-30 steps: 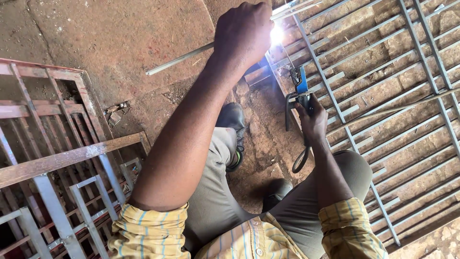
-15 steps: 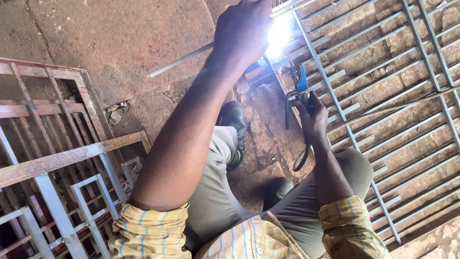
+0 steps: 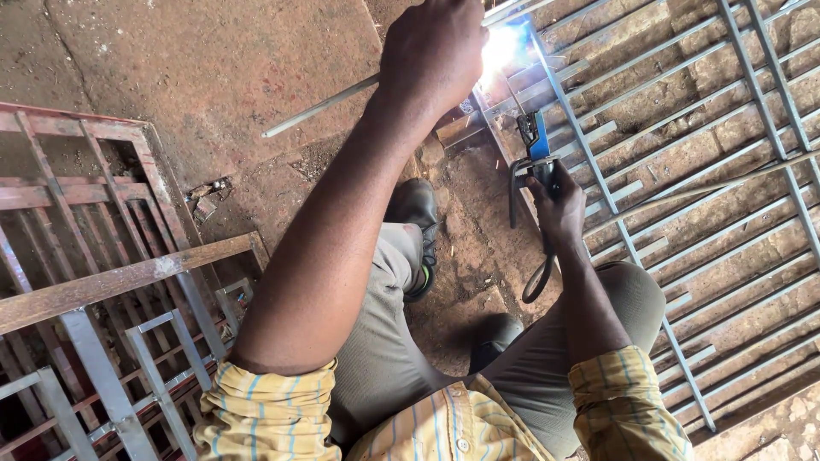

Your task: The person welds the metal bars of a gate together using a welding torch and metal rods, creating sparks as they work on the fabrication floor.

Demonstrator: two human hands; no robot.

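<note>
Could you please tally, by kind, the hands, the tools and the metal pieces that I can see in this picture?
Hands: 2, the left hand raised by the glare and the right hand
Welding holders: 1, the blue electrode holder in the right hand
Loose metal rods: 1, the thin rod
Metal grilles: 2, the grey grille and the rusty grille
Total: 6

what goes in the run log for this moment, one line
left hand: grip on thin metal rod | right hand: grip on blue electrode holder | arc: lit at metal grille

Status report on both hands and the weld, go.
Left hand raised beside the arc glare. Right hand shut on electrode holder, tip at grille. Thin rod lies behind left hand; nothing blocks the joint.
</note>
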